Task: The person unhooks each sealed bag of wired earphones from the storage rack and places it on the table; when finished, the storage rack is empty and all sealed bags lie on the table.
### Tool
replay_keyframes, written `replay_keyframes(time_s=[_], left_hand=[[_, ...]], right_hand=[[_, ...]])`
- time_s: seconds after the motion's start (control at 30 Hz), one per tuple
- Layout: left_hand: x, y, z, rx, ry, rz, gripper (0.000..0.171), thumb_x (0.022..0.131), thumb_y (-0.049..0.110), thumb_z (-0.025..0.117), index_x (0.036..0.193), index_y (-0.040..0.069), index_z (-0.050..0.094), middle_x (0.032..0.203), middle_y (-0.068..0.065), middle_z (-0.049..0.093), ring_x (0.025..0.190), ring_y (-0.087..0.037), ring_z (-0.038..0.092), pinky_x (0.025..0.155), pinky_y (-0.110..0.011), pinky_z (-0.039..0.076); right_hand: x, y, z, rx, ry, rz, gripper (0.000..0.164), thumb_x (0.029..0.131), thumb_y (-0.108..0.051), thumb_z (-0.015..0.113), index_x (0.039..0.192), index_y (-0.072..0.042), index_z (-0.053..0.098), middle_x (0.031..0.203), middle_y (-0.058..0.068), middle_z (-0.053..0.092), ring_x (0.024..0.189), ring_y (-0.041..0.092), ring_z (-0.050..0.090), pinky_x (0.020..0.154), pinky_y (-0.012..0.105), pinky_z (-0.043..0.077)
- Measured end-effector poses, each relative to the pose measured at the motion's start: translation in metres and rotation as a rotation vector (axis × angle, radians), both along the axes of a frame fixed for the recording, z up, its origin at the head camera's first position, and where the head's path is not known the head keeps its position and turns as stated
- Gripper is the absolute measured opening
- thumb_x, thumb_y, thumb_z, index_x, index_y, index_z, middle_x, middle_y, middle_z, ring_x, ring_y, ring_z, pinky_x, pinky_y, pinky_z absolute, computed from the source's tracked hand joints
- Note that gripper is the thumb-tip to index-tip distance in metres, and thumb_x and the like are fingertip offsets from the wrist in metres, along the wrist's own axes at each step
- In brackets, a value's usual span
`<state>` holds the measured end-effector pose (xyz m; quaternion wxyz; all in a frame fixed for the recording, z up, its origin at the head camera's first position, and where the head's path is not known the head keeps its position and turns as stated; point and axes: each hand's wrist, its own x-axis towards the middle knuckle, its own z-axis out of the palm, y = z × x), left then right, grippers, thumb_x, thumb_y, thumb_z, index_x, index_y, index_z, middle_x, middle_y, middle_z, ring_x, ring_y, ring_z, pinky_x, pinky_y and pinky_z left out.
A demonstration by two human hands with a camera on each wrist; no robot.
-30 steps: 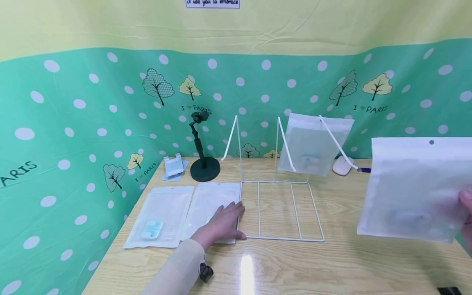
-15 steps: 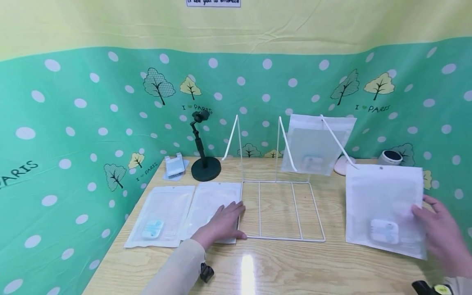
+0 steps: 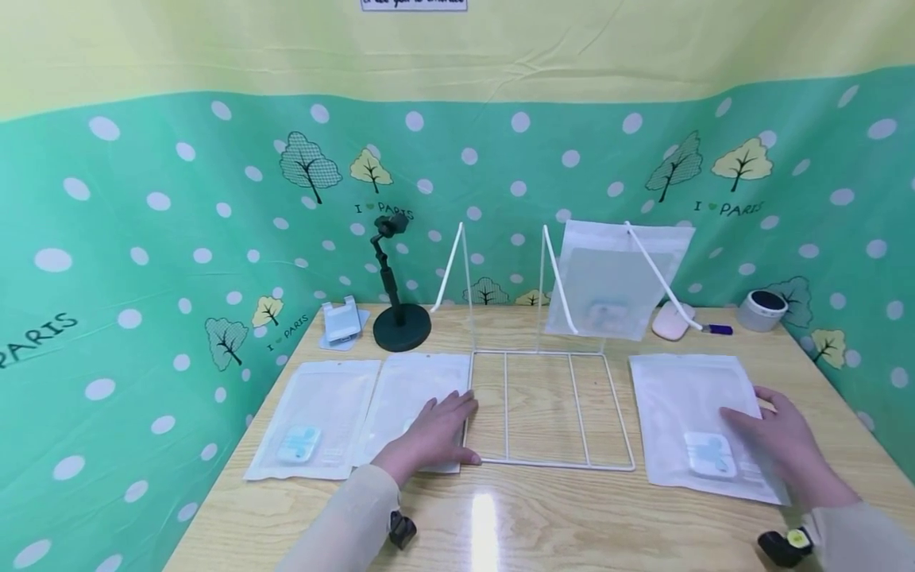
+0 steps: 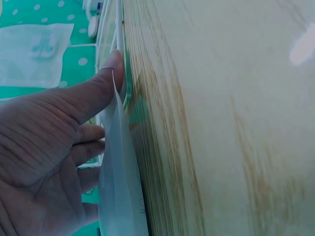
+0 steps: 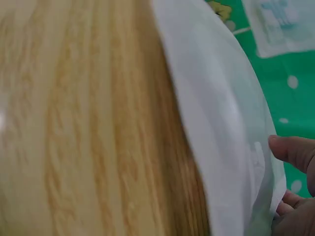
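A white wire rack (image 3: pixel 557 464) with upright hooks stands mid-table. My left hand (image 3: pixel 429 437) rests with extended fingers on the rack's left side and over a white hang-hole pouch (image 3: pixel 429 381); in the left wrist view its thumb touches the front corner. To the right of the rack, another white pouch (image 3: pixel 679 405) lies nearly flat on the table, showing a small pale-blue item in a clear case (image 3: pixel 710 455). My right hand (image 3: pixel 782 445) pinches that pouch's right edge, which bows upward in the right wrist view. One more pouch (image 3: pixel 608 278) hangs from the rightmost hook.
A further pouch (image 3: pixel 332 397) lies at the far left. Behind stand a black stand (image 3: pixel 402 327) and a light-blue phone holder (image 3: pixel 341 323). At back right are a pale mouse (image 3: pixel 672 322), a dark pen (image 3: pixel 717 329) and a white round canister (image 3: pixel 762 311).
My right hand has carried the pouch in from the right and lowered it onto the table beside the rack. The left hand has stayed in place.
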<state>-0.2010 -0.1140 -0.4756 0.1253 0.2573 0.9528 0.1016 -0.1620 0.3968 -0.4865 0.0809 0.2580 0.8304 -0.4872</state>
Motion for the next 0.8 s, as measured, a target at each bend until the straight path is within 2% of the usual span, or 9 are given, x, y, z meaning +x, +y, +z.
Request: replay_keyframes(time_s=[0.1,0.23,0.47,0.63,0.7,0.8], left_hand=[[0.0,0.0,0.0,-0.002,0.01,0.001,0.092,0.075,0.052,0.079,0.147,0.009,0.042,0.156,-0.008,0.033,0.144,-0.03,0.026,0.114,-0.056,0.022],[-0.001,0.0,-0.002,-0.009,0.029,-0.006,0.092,0.075,0.053,0.079,0.147,0.009,0.043,0.156,-0.008,0.034,0.144,-0.03,0.028,0.113,-0.056,0.024],[-0.002,0.0,-0.004,-0.005,0.028,-0.007,0.092,0.074,0.054,0.078,0.146,0.009,0.043,0.156,-0.008,0.033,0.144,-0.03,0.027,0.114,-0.056,0.023],[-0.002,0.0,-0.004,-0.006,0.029,-0.008,0.092,0.074,0.054,0.078,0.146,0.009,0.043,0.156,-0.008,0.033,0.144,-0.03,0.028,0.113,-0.056,0.024],[-0.003,0.0,-0.005,-0.007,0.028,-0.008,0.092,0.074,0.054,0.078,0.146,0.009,0.043,0.156,-0.008,0.033,0.144,-0.03,0.028,0.113,-0.056,0.024],[-0.002,0.001,-0.005,-0.006,0.024,-0.006,0.092,0.074,0.054,0.078,0.146,0.009,0.043,0.156,-0.008,0.033,0.144,-0.03,0.027,0.113,-0.056,0.024]], right_hand=[[-0.003,-0.011,0.002,0.093,0.027,0.05,0.109,0.088,-0.059,0.061,0.153,0.003,0.001,0.149,0.042,0.009,0.134,0.059,0.018,0.102,0.069,0.028],[-0.006,-0.024,0.004,0.18,0.054,0.058,0.098,0.092,-0.048,0.062,0.152,0.004,0.005,0.145,0.043,0.017,0.129,0.058,0.026,0.098,0.068,0.033],[-0.01,-0.036,0.008,0.299,-0.02,0.086,0.098,0.088,-0.041,0.068,0.149,0.009,0.011,0.14,0.042,0.025,0.116,0.055,0.036,0.09,0.066,0.04],[-0.016,-0.038,0.018,0.423,-0.059,0.173,0.1,0.086,-0.041,0.07,0.146,0.015,0.012,0.134,0.045,0.027,0.115,0.06,0.036,0.089,0.068,0.039],[-0.019,-0.04,0.025,0.462,-0.019,0.217,0.099,0.087,-0.039,0.07,0.145,0.017,0.013,0.133,0.047,0.027,0.116,0.062,0.034,0.09,0.07,0.037],[-0.028,-0.044,0.035,0.479,0.099,0.284,0.093,0.089,-0.038,0.067,0.145,0.017,0.015,0.134,0.047,0.026,0.118,0.063,0.031,0.092,0.072,0.035]])
